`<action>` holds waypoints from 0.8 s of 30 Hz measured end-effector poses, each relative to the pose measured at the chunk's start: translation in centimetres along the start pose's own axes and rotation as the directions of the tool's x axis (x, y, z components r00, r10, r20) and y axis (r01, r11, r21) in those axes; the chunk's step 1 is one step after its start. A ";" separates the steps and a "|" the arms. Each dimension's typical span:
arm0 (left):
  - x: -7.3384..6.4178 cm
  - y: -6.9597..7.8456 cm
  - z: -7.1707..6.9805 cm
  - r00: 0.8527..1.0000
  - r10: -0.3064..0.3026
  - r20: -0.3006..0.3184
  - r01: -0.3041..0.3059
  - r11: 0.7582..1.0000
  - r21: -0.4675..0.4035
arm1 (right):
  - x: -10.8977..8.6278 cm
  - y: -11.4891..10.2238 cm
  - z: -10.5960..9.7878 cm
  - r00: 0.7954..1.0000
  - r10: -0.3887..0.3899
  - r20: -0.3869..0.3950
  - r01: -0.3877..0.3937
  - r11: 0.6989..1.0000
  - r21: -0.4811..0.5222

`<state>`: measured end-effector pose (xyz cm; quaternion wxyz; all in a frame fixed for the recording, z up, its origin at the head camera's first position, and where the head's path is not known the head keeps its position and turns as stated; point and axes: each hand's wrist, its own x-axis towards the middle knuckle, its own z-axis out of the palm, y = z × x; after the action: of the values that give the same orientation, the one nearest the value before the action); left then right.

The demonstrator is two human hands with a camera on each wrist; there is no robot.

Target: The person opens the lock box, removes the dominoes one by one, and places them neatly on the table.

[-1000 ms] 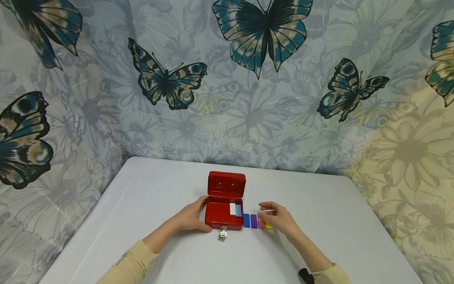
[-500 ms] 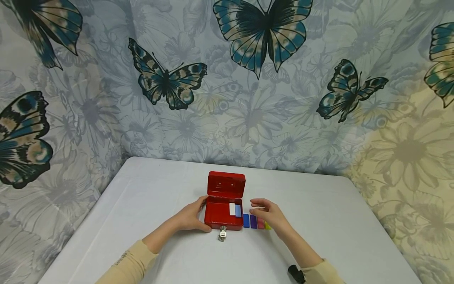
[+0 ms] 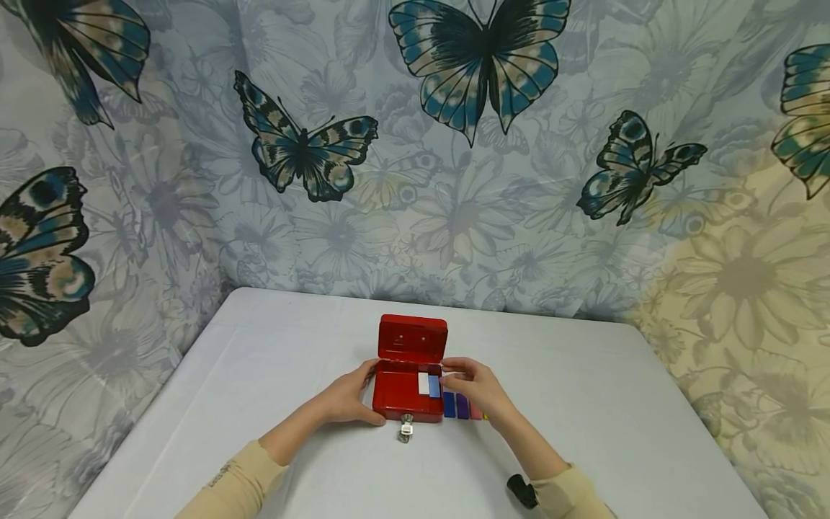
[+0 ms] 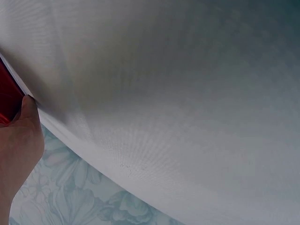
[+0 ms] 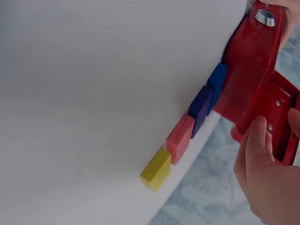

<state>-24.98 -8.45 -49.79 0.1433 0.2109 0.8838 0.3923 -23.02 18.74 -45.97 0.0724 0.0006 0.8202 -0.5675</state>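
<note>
A red metal cash box point(image 3: 394, 395) stands on the table, its lid point(image 3: 412, 337) raised. My left hand point(image 3: 350, 395) grips its left side, thumb at the front corner and fingers toward the back. A white block point(image 3: 424, 383) and a light blue block point(image 3: 434, 387) lie inside at the right. At the box's right rim is my right hand point(image 3: 476, 386), fingers loosely bent, thumb apart and nothing between them. Beside the box runs a row of blocks: blue point(image 5: 216, 84), dark purple point(image 5: 200, 108), pink point(image 5: 180, 138) and yellow point(image 5: 157, 169). My right hand partly hides them in the head view.
A silver metal piece point(image 3: 405, 428) hangs at the box's front, where the right wrist view shows a round lock point(image 5: 265, 18). White cloth covers the table point(image 3: 292, 331). Behind it hangs a butterfly-patterned backdrop point(image 3: 467, 216). A black device point(image 3: 521, 491) sits at my right wrist.
My right hand has moved left from above the pink and yellow blocks to the box's right rim. My left hand has stayed on the box.
</note>
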 end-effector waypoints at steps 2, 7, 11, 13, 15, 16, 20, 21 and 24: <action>0.0 0.0 0.0 1.000 0.006 -0.002 -0.006 1.000 0.001 | 0.2 -0.1 0.2 1.000 -0.011 0.014 0.011 1.000 0.000; -0.1 0.1 0.0 1.000 0.010 -0.005 -0.010 1.000 -0.008 | 0.3 -0.4 0.8 0.999 -0.033 0.023 0.034 0.999 -0.042; 0.0 0.0 0.0 1.000 0.002 0.001 -0.002 1.000 -0.009 | 0.4 -0.5 1.3 0.998 -0.046 0.034 0.049 0.995 -0.087; 0.0 0.0 0.0 1.000 0.002 0.001 -0.002 1.000 -0.007 | 0.4 -0.6 1.5 0.998 -0.055 0.043 0.059 0.993 -0.104; 0.0 -0.1 0.0 1.000 -0.003 0.001 0.003 1.000 -0.005 | 0.5 -0.6 1.7 0.996 -0.068 0.053 0.074 0.989 -0.126; 0.0 -0.1 0.0 1.000 -0.001 0.000 0.001 1.000 -0.004 | 0.5 -0.7 1.8 0.995 -0.077 0.060 0.085 0.987 -0.138; 0.0 -0.2 0.1 1.000 0.004 -0.005 -0.004 1.000 -0.005 | 0.7 -0.7 2.1 0.989 -0.121 0.089 0.136 0.973 -0.188; 0.0 -0.2 0.0 1.000 0.007 -0.006 -0.007 1.000 -0.006 | 0.7 -0.7 2.1 0.986 -0.133 0.097 0.150 0.969 -0.197; 0.1 -0.3 0.1 1.000 0.008 -0.007 -0.008 1.000 -0.003 | 0.8 -0.7 2.3 0.980 -0.161 0.115 0.184 0.956 -0.230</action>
<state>-25.11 -8.54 -50.05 0.1393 0.2127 0.8828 0.3951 -23.61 16.25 -46.24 0.0612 -0.1066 0.8752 -0.4679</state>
